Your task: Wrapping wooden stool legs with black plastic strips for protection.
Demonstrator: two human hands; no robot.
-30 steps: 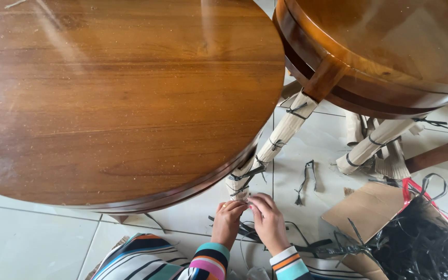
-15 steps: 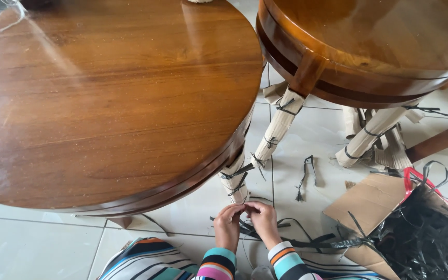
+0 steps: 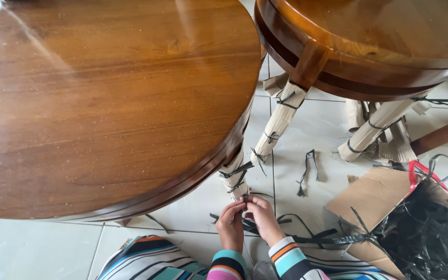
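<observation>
Black strap (image 3: 245,199) pinched (fingertips closed) between both hands (image 3: 247,220).

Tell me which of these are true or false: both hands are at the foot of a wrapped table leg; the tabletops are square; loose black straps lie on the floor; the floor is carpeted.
1. True: the left hand and right hand meet at the foot of the wrapped leg.
2. False: both tabletops are round.
3. True: black straps lie loose on the floor.
4. False: the floor is pale tile.
</observation>
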